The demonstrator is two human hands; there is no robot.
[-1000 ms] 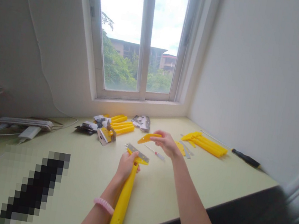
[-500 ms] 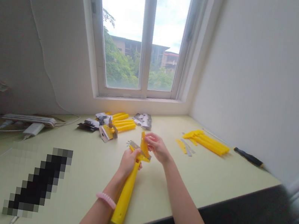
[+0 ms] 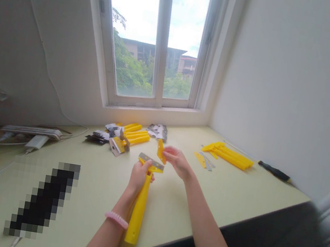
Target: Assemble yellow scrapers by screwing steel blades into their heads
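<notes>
My left hand (image 3: pixel 138 176) is closed around the neck of a yellow scraper (image 3: pixel 137 215), its thumb pressing near the head. A grey metal blade (image 3: pixel 154 163) lies across that head. The long handle points back toward the front edge of the table. Just to the right and above, my right hand (image 3: pixel 178 162) pinches a small flat yellow plate (image 3: pixel 160 150) between thumb and fingers. The plate is tilted nearly upright and held apart from the blade. Part of the scraper neck is hidden behind my left fingers.
More yellow scrapers (image 3: pixel 138 136) lie by the window with packaged pieces (image 3: pixel 98 137) and a plastic bag (image 3: pixel 158 131). At right are stacked yellow handles (image 3: pixel 234 157), loose plates and blades (image 3: pixel 204 162), and a black-handled screwdriver (image 3: pixel 273 171). A power strip (image 3: pixel 32 131) sits left.
My right hand has drawn the yellow plate up and away from the scraper head, uncovering more of the blade. The scraper in my left hand has shifted slightly left.
</notes>
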